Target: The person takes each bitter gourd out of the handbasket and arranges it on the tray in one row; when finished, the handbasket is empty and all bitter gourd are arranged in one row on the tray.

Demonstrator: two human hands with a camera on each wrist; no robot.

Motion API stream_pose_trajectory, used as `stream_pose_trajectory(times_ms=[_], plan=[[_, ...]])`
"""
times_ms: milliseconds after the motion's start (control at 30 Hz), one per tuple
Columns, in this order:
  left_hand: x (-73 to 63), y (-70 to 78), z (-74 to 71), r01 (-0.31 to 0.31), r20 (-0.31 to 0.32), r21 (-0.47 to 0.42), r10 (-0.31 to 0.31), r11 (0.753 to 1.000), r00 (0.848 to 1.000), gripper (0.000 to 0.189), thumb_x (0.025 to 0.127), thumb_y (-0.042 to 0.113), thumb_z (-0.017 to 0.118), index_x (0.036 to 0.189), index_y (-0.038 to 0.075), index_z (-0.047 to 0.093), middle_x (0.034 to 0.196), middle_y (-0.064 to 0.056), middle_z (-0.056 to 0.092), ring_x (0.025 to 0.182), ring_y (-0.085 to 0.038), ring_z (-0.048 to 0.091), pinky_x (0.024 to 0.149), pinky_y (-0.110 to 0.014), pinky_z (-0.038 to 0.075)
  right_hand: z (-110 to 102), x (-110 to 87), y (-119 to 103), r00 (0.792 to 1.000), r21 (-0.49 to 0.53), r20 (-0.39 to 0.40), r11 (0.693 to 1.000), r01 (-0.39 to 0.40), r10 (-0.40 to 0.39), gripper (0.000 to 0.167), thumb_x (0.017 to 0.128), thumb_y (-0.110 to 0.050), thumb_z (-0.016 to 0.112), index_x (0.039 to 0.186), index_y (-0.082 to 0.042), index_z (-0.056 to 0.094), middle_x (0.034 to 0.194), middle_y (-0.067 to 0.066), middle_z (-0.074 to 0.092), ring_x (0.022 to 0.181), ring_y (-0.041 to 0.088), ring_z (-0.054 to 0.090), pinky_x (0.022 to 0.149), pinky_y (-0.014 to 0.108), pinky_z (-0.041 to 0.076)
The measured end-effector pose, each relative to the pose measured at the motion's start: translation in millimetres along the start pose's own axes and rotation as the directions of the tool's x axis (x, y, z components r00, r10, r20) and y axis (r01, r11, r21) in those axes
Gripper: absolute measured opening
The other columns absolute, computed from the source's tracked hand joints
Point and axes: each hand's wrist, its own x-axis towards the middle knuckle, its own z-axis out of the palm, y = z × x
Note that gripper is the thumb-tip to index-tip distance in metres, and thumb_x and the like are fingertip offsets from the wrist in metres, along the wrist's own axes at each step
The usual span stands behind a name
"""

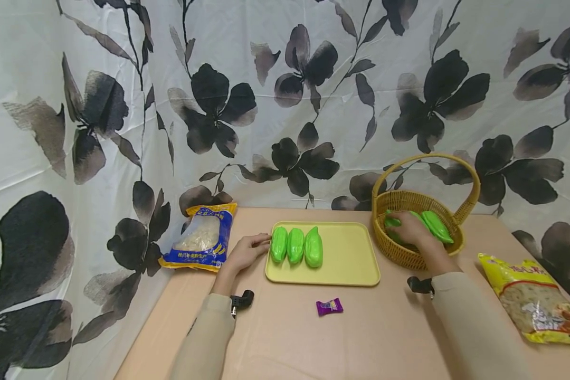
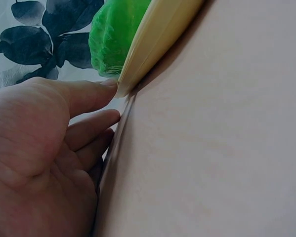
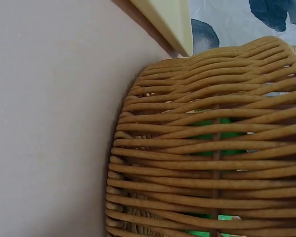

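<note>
Resting my left hand (image 1: 246,253), loose and unclenched, against the left edge of the yellow tray (image 1: 347,253), three green vegetables (image 1: 295,246) lined up on it, while my right hand (image 1: 412,230) is down in the wicker basket (image 1: 395,254) among more green ones (image 1: 437,227), whether it's gripping one, I can't tell

Bright head view, dimmer wrist views
Soft shadow falls beside the right sleeve (image 1: 475,327) on the table (image 1: 361,343); the curtain (image 1: 271,119) shows faint sheen (wrist pictures look greyer).
</note>
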Motion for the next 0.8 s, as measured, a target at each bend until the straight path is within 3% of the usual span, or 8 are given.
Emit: stream_pose_trajectory(times_ms=[167, 267, 333, 433, 533, 633, 800], plan=[[0.1, -0.2, 0.0, -0.001, 0.001, 0.01, 0.001, 1.0, 1.0, 0.039, 0.102, 0.029, 0.069, 0.14, 0.02, 0.068, 0.154, -0.007, 0.057, 0.151, -0.03, 0.043, 0.13, -0.048, 0.03, -2.9, -1.7, -2.4, 0.998, 0.036, -0.069, 0.999, 0.005, -0.002, 0.05, 0.105, -0.009, 0.057, 0.149, 0.011, 0.047, 0.142, 0.041, 0.052, 0.125, 0.056, 0.056, 0.1, 0.066, 0.052], [-0.5, -0.6, -0.2, -0.009, -0.005, 0.013, 0.009, 1.0, 1.0, 0.039, 0.101, 0.028, 0.07, 0.14, 0.019, 0.069, 0.154, -0.008, 0.057, 0.151, -0.031, 0.044, 0.129, -0.049, 0.03, -5.6, -1.9, -5.3, 0.996, 0.068, -0.093, 0.998, 0.007, 0.0, 0.052, 0.106, -0.009, 0.056, 0.152, 0.01, 0.043, 0.141, 0.041, 0.053, 0.101, 0.049, 0.062, 0.083, 0.057, 0.052], [-0.9, -0.7, -0.2, -0.013, -0.007, 0.015, 0.013, 1.0, 1.0, 0.04, 0.101, 0.028, 0.07, 0.14, 0.018, 0.069, 0.153, -0.009, 0.057, 0.151, -0.032, 0.044, 0.129, -0.05, 0.03, -7.8, -2.1, -6.9, 0.994, 0.092, -0.108, 0.996, 0.006, 0.004, 0.052, 0.107, -0.009, 0.055, 0.154, 0.008, 0.041, 0.143, 0.041, 0.052, 0.096, 0.045, 0.061, 0.081, 0.053, 0.051], [-1.4, -0.3, -0.1, -0.011, -0.008, 0.014, 0.011, 1.0, 1.0, 0.039, 0.102, 0.028, 0.069, 0.14, 0.018, 0.069, 0.153, -0.008, 0.057, 0.151, -0.032, 0.044, 0.129, -0.05, 0.03, -11.4, -3.1, -9.5, 0.991, 0.146, -0.135, 0.989, 0.006, 0.014, 0.053, 0.107, -0.011, 0.054, 0.155, 0.007, 0.04, 0.148, 0.04, 0.047, 0.11, 0.051, 0.06, 0.09, 0.059, 0.051], [-1.3, -0.6, 0.0, -0.003, -0.008, 0.016, 0.003, 1.0, 1.0, 0.039, 0.102, 0.029, 0.069, 0.14, 0.019, 0.069, 0.154, -0.008, 0.057, 0.151, -0.031, 0.044, 0.129, -0.049, 0.031, -13.7, -5.1, -13.5, 0.981, 0.225, -0.195, 0.974, 0.023, 0.022, 0.053, 0.108, -0.014, 0.055, 0.155, 0.007, 0.041, 0.153, 0.04, 0.042, 0.137, 0.058, 0.044, 0.11, 0.069, 0.042], [-1.0, -0.8, 0.2, 0.005, -0.004, 0.018, -0.005, 1.0, 1.0, 0.039, 0.102, 0.03, 0.069, 0.14, 0.021, 0.069, 0.154, -0.006, 0.057, 0.151, -0.028, 0.044, 0.13, -0.047, 0.03, -16.1, -9.5, -20.4, 0.964, 0.311, -0.262, 0.95, 0.04, 0.045, 0.054, 0.108, -0.016, 0.056, 0.156, 0.005, 0.041, 0.154, 0.04, 0.041, 0.139, 0.058, 0.042, 0.111, 0.071, 0.039], [-0.1, -1.1, 0.4, 0.003, -0.004, 0.017, -0.003, 1.0, 1.0, 0.04, 0.101, 0.03, 0.069, 0.14, 0.021, 0.068, 0.154, -0.006, 0.057, 0.151, -0.028, 0.044, 0.13, -0.047, 0.03, -21.3, -21.7, -35.8, 0.937, 0.405, -0.332, 0.914, 0.035, 0.111, 0.057, 0.109, -0.027, 0.055, 0.16, -0.005, 0.04, 0.153, 0.038, 0.04, 0.133, 0.052, 0.043, 0.103, 0.065, 0.042]])
